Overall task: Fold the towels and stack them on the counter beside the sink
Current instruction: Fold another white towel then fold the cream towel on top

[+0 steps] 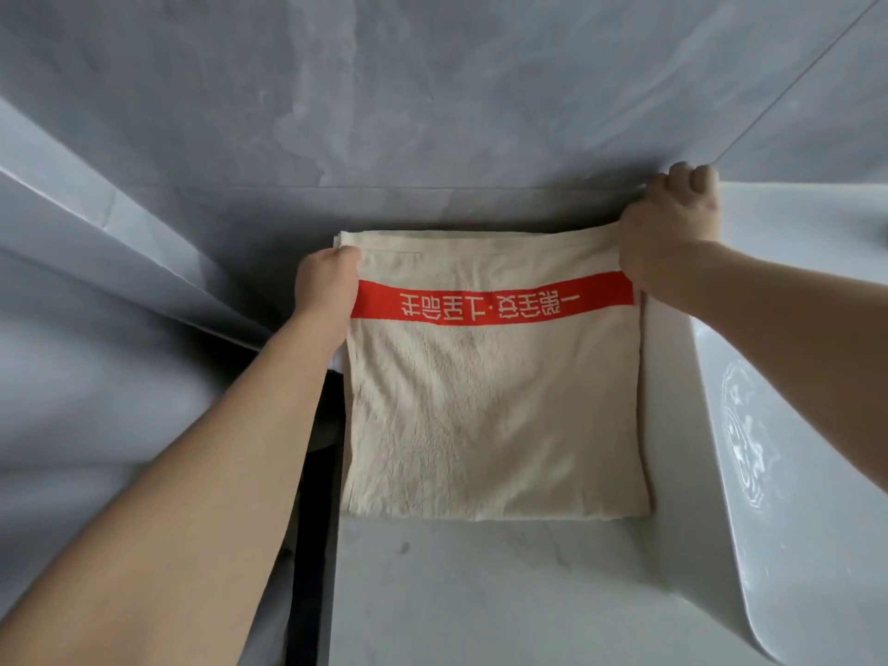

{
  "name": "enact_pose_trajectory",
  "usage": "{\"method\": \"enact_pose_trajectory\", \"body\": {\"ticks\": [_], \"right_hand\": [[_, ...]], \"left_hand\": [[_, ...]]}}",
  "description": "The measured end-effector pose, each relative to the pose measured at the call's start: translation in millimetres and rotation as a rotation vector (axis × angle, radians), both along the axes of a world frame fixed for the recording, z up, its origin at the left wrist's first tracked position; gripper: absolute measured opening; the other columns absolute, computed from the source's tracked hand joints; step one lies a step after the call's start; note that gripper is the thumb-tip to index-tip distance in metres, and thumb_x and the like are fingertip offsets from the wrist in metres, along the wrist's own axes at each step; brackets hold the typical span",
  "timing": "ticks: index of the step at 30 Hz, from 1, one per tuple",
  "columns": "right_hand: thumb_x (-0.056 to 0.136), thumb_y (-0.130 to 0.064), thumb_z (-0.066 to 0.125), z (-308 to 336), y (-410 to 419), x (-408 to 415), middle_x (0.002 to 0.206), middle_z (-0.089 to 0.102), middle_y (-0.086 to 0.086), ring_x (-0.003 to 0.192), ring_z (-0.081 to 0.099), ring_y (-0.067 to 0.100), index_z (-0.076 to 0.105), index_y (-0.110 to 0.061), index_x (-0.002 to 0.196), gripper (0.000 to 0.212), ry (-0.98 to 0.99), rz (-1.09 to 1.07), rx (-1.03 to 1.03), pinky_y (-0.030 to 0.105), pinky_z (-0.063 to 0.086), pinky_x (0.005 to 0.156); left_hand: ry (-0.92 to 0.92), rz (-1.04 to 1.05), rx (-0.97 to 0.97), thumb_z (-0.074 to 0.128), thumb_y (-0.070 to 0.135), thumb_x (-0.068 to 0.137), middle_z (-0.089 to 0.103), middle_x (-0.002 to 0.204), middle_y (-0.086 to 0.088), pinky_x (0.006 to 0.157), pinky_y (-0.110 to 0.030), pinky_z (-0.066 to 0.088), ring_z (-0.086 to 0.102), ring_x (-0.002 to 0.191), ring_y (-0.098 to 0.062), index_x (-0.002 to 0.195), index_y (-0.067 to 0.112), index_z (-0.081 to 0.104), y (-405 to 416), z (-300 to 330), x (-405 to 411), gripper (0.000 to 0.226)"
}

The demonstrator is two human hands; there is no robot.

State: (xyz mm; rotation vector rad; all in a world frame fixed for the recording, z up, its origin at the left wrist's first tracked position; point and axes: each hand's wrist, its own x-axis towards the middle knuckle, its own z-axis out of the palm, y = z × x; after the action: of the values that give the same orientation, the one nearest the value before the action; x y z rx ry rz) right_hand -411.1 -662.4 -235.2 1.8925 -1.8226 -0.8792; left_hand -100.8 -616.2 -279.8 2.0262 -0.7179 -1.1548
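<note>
— Where's the towel [490, 401] sitting?

— Flat on the pale counter [480, 593], square in the middle of what I can see, folded over on itself. It's beige, with a red band [495, 300] across its far part, and the white lettering on that band reads upside down from here.

— And the hands?

— Both are at the far edge. The left hand [326, 286] is at about ten o'clock from the towel's centre, fingers curled over the far-left corner, gripping the cloth. The right hand [670, 228] is at about two o'clock, fingers bunched and closed on the far-right corner; the fabric puckers a little where it holds.

— Is the far edge one layer?

— No, I can make out several layers stacked there, slightly offset near the left corner.

— What's around it?

— The white sink [788, 425] runs along at three o'clock, its rim just beside the towel's right edge. A grey marbled wall [432, 88] stands at twelve o'clock, close behind the far edge. At nine o'clock the counter ends at a dark gap [312, 497], and the towel's left edge lies right along it.
</note>
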Motion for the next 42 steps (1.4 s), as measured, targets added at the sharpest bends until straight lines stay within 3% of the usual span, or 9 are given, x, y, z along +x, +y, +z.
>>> {"method": "enact_pose_trajectory", "body": {"ticks": [8, 14, 17, 20, 23, 26, 33, 38, 42], "right_hand": [[0.089, -0.029, 0.049, -16.1, 1.6, -1.6, 0.129, 0.045, 0.006, 0.123, 0.033, 0.033, 0.053, -0.02, 0.133, 0.045, 0.177, 0.071, 0.016, 0.04, 0.017, 0.111], [0.088, -0.033, 0.055, -14.6, -3.1, 8.5, 0.12, 0.056, 0.001, 0.121, 0.039, 0.031, 0.062, -0.025, 0.122, 0.035, 0.145, 0.034, 0.091, 0.041, 0.02, 0.11], [0.095, -0.025, 0.045, -18.2, -1.0, 23.0, 0.104, 0.067, 0.006, 0.104, 0.057, 0.031, 0.06, -0.017, 0.11, 0.023, -0.19, 0.102, 0.062, 0.039, 0.035, 0.094], [0.1, -0.016, 0.036, -27.7, 7.4, 48.9, 0.084, 0.066, 0.007, 0.076, 0.063, 0.032, 0.046, -0.013, 0.112, 0.016, -0.634, 0.183, 0.088, 0.034, 0.042, 0.063], [0.103, -0.023, 0.035, -35.2, 4.9, 79.5, 0.088, 0.064, 0.01, 0.075, 0.062, 0.034, 0.049, -0.013, 0.122, 0.026, -0.861, 0.117, 0.113, 0.036, 0.046, 0.06], [0.102, -0.024, 0.037, -44.3, -0.4, 96.6, 0.094, 0.064, 0.01, 0.077, 0.061, 0.033, 0.048, -0.013, 0.121, 0.025, -0.906, 0.083, 0.148, 0.036, 0.046, 0.063], [0.098, -0.014, 0.04, -48.3, -7.6, 101.4, 0.076, 0.053, 0.005, 0.058, 0.046, 0.027, 0.036, -0.014, 0.097, 0.004, -0.856, 0.082, 0.122, 0.033, 0.034, 0.057], [0.096, -0.012, 0.036, -53.5, -5.7, 104.9, 0.072, 0.052, 0.003, 0.064, 0.051, 0.031, 0.041, -0.012, 0.1, 0.007, -1.024, -0.049, -0.047, 0.033, 0.034, 0.055], [0.098, -0.016, 0.034, -65.5, 3.8, 109.5, 0.078, 0.06, 0.005, 0.067, 0.058, 0.029, 0.042, -0.013, 0.104, 0.01, -1.178, -0.114, -0.107, 0.038, 0.045, 0.056]], "left_hand": [[-0.333, -0.028, -0.035, 0.041, 0.023, 0.101, 0.042, 0.061, 0.0, 0.049, -0.028, 0.028, 0.037, 0.053, -0.011, 0.065, 0.011, 0.045, -12.6, -14.9, -10.6, 0.038], [-0.419, -0.14, -0.049, 0.058, 0.03, 0.089, 0.057, 0.081, 0.005, 0.056, -0.029, 0.038, 0.054, 0.067, -0.012, 0.094, 0.014, 0.056, -16.9, -15.8, -13.7, 0.017], [-0.415, -0.137, -0.063, 0.063, 0.033, 0.086, 0.062, 0.08, 0.004, 0.055, -0.027, 0.038, 0.059, 0.068, -0.016, 0.087, 0.014, 0.059, -18.2, -19.9, -15.1, 0.019], [-0.408, -0.085, -0.119, 0.06, 0.029, 0.093, 0.057, 0.077, 0.003, 0.056, -0.027, 0.038, 0.055, 0.069, -0.018, 0.079, 0.013, 0.052, -19.8, -21.3, -16.9, 0.022], [-0.409, -0.069, -0.212, 0.058, 0.023, 0.095, 0.049, 0.07, 0.007, 0.056, -0.027, 0.037, 0.046, 0.062, -0.011, 0.07, 0.018, 0.04, -19.0, -20.6, -18.5, 0.032], [-0.401, -0.066, -0.241, 0.057, 0.021, 0.096, 0.045, 0.067, 0.008, 0.052, -0.022, 0.034, 0.039, 0.057, -0.006, 0.069, 0.016, 0.036, -17.0, -23.3, -17.3, 0.034], [-0.418, -0.054, -0.283, 0.055, 0.023, 0.1, 0.048, 0.072, 0.009, 0.061, -0.029, 0.04, 0.047, 0.064, -0.011, 0.083, 0.008, 0.046, -15.0, -31.9, -21.2, 0.024], [-0.474, -0.064, -0.271, 0.054, 0.025, 0.102, 0.049, 0.074, 0.01, 0.053, -0.011, 0.033, 0.048, 0.063, -0.004, 0.086, 0.01, 0.047, -17.1, -31.6, -19.6, 0.023], [-0.55, -0.098, -0.218, 0.055, 0.024, 0.101, 0.057, 0.083, 0.002, 0.061, -0.02, 0.035, 0.052, 0.071, -0.014, 0.089, 0.009, 0.054, -21.6, -30.3, -19.3, 0.019]]}}
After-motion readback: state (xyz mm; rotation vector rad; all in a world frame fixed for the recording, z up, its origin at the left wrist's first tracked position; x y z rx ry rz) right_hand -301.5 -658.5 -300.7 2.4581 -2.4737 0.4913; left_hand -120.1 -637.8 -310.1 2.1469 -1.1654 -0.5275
